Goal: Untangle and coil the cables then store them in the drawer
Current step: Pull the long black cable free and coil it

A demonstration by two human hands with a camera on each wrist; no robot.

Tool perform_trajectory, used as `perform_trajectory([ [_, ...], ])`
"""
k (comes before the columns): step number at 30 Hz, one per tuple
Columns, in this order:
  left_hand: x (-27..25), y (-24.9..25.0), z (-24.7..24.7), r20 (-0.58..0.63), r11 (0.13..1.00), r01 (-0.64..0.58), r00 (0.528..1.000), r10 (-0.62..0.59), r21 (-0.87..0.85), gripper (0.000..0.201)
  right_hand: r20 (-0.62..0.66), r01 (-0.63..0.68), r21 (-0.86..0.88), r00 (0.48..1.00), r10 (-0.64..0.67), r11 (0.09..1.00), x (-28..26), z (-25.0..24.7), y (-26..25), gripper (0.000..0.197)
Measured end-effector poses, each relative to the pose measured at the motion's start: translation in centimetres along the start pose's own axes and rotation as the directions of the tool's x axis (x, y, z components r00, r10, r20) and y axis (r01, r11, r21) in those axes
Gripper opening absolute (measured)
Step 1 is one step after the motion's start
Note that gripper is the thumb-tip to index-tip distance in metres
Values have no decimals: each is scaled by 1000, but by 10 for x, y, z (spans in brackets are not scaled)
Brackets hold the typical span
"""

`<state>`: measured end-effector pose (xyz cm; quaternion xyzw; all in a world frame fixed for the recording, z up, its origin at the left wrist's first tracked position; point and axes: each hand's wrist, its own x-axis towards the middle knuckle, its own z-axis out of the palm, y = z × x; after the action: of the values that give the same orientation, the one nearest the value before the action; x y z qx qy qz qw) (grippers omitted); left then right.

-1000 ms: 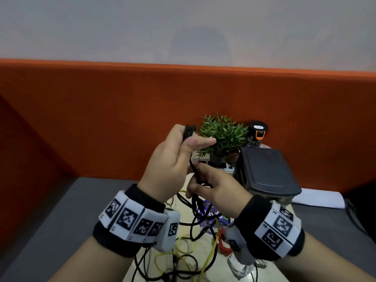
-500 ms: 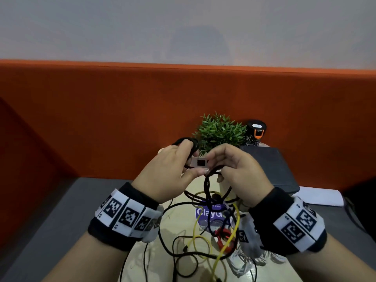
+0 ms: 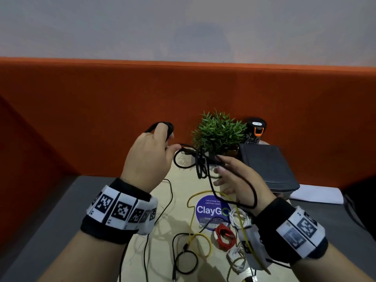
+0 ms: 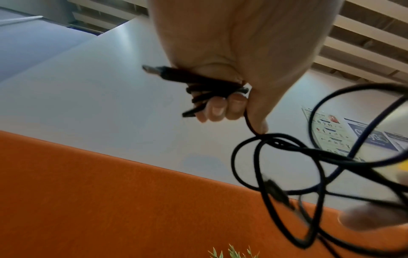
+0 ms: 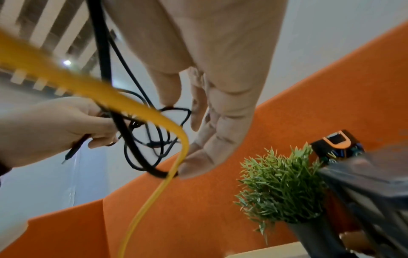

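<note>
Now my left hand [image 3: 149, 157] is raised in front of the orange partition [image 3: 81, 123], fingers curled round a small wound bundle of the black cable [image 3: 200, 163]; the left wrist view shows a plug end sticking out of that fist. My right hand [image 3: 237, 185] sits lower and nearer the plant [image 3: 218, 132], fingers spread and relaxed, with loose black loops draped over them and one strand running round the back of the hand to the wrist. It is not pinching anything that I can see.

Half a second ago both hands were pressed close together over the knot; they have since drawn apart, and the black cable now stretches between them in open loops rather than a tight clump. I read that as the tangle giving way, so the black cable is close to being free for winding onto the bundle in my left hand.

Outward from there, the yellow cable [image 3: 198, 239] lies on the pale table [image 3: 179, 200] and, in the right wrist view, crosses right over the black loops, so I judge it may still be caught with them. A red cable [image 3: 224, 237], already coiled, and white cables [image 3: 239, 217] rest near the round blue sticker [image 3: 211, 210]. The dark drawer unit [image 3: 266, 167] stands just behind my right hand; nothing I can see is stored yet.
</note>
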<state>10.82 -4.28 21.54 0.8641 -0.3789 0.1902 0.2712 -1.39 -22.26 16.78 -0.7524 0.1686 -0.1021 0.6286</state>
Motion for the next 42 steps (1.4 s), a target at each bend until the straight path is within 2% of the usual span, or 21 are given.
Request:
perform_trajectory([
  [1,0,0,-1,-19,1000,16,1000,-17,-8,19,6,-72,162,997,72,984,2,1,-1,27],
  [3,0,-1,-5,-73,997,63,995,-66,-43,18,46,-153,340,988,146,928,4,-2,-1,48],
  [4,1,-1,-7,-99,995,87,991,-93,-57,19,60,-168,384,986,157,908,4,-3,1,60],
  [6,3,-1,-9,-122,991,116,985,-124,-68,20,85,-198,476,980,179,857,4,-5,8,71],
  [8,4,-1,-9,-113,990,125,985,-131,-61,20,91,-226,532,973,210,816,5,0,15,75],
  [11,2,-2,-7,-96,984,168,980,-174,-66,19,31,-211,581,971,238,786,7,12,26,78],
  [13,1,-4,-7,-90,975,207,973,-214,-82,19,-30,-182,557,971,238,810,8,16,31,74],
  [16,1,-7,-11,-92,964,241,964,-251,-109,19,-73,-207,438,962,264,875,10,15,40,60],
  [20,2,-9,-17,-129,955,254,953,-275,-153,19,-126,-289,155,943,309,945,12,7,55,23],
  [21,2,-9,-17,-125,954,253,954,-274,-161,19,-143,-281,97,945,293,955,12,5,58,21],
  [23,2,-6,-16,-92,954,242,961,-261,-179,18,-209,-216,68,951,226,974,13,4,56,29],
  [26,0,1,-10,-34,937,233,968,-250,-262,17,-279,-17,32,960,26,999,10,6,32,28],
  [29,0,8,-3,-4,910,224,971,-241,-349,18,-207,193,1,960,-189,981,3,14,-3,17],
  [31,0,14,-1,4,887,224,970,-243,-404,17,-129,285,-42,949,-288,958,-3,17,-22,27],
  [34,2,18,1,9,840,238,963,-268,-487,17,38,323,-210,946,-322,923,-9,22,-35,58],
  [36,3,18,1,21,812,250,959,-281,-527,15,86,366,-349,929,-359,863,-12,24,-35,52],
  [37,3,16,1,28,806,253,959,-283,-536,14,67,384,-390,918,-391,837,-12,24,-35,41],
  [39,2,13,-1,44,807,259,959,-279,-532,12,-19,386,-382,905,-424,840,-10,17,-36,25],
  [42,0,10,-5,86,804,261,963,-255,-535,12,-152,369,-205,903,-402,907,-1,0,-40,29],
])
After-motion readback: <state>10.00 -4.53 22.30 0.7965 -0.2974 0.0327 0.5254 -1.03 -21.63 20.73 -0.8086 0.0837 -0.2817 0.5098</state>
